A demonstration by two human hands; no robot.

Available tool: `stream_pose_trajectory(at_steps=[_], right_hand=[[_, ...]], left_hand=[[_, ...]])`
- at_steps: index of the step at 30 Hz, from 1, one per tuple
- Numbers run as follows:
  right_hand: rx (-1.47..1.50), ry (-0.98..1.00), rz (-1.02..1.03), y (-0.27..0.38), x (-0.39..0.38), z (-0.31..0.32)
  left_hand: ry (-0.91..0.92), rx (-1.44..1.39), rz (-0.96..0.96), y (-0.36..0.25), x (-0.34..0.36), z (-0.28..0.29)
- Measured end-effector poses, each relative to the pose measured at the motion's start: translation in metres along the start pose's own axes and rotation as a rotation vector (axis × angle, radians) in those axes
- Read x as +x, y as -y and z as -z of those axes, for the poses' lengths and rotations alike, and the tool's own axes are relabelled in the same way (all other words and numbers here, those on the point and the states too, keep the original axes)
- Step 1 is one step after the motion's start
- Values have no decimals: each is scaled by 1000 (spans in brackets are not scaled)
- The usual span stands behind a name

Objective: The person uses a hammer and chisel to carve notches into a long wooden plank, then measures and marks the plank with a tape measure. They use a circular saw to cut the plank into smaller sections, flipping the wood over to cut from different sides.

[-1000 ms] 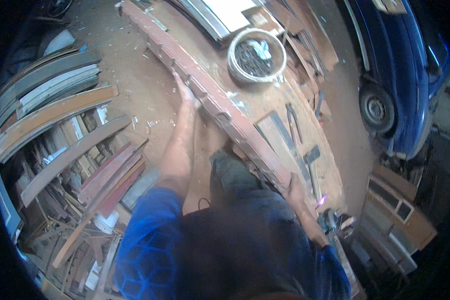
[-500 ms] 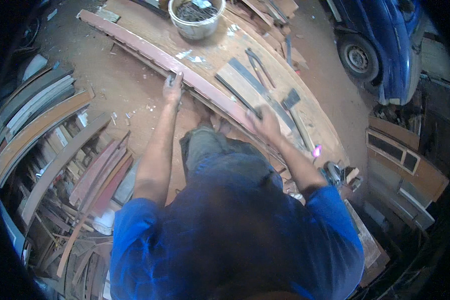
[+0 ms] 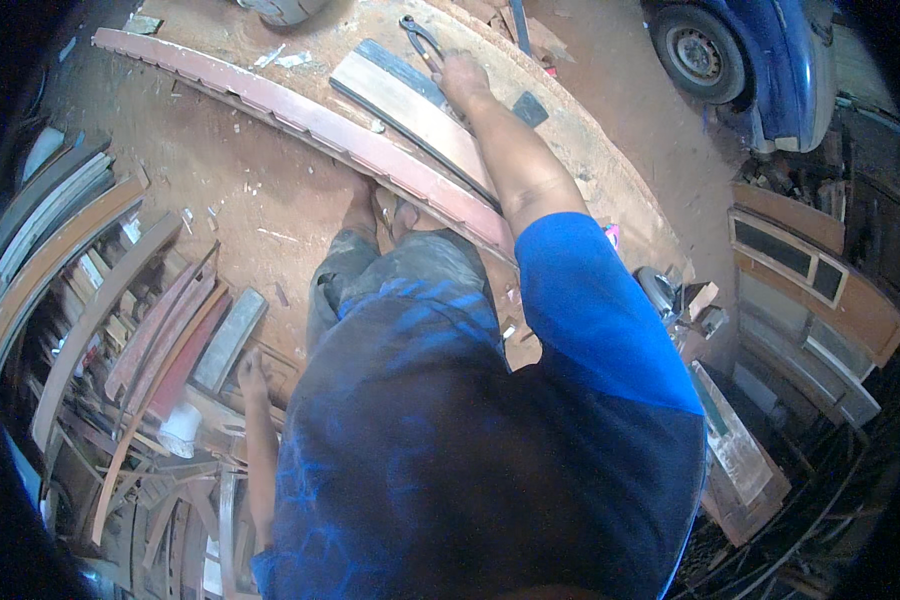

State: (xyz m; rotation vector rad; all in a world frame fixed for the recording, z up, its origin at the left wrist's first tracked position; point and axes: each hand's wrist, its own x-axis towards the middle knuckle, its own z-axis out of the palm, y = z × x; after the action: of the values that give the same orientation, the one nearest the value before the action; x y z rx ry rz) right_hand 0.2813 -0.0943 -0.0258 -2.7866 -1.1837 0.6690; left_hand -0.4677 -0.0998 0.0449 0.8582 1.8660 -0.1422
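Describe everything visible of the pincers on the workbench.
The pincers look like dark metal, with a rounded head and two slim handles that spread from the pivot; a yellowish-brown patch shows along a handle. The head points away from the person, slightly left. They are over the workbench, just beyond the dark grey slat. The right hand is at the handles and hides their ends; how firmly it grips, or whether they are lifted, cannot be told.
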Motion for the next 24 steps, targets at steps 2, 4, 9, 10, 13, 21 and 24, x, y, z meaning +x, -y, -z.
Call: stream_pose_trajectory(at_steps=[2,4,9,10,13,21,24], right_hand=[[7,154,61,14,2,21],[153,30,-34,-28,-4,18],[447,-126,99,-50,-105,104],[851,-158,85,-56,-125,97],[741,9,-127,-98,-203,91],[832,99,-151,-27,-270,91],[960,30,-82,67,-276,136]], left_hand=[[34,-163,108,96,5,37],[67,-194,120,123,21,54],[18,-131,105,119,0,1],[1,-152,99,98,-3,-14],[60,-202,-21,29,3,-45],[98,-144,-208,-78,35,-97],[28,-86,-243,-130,14,-88]])
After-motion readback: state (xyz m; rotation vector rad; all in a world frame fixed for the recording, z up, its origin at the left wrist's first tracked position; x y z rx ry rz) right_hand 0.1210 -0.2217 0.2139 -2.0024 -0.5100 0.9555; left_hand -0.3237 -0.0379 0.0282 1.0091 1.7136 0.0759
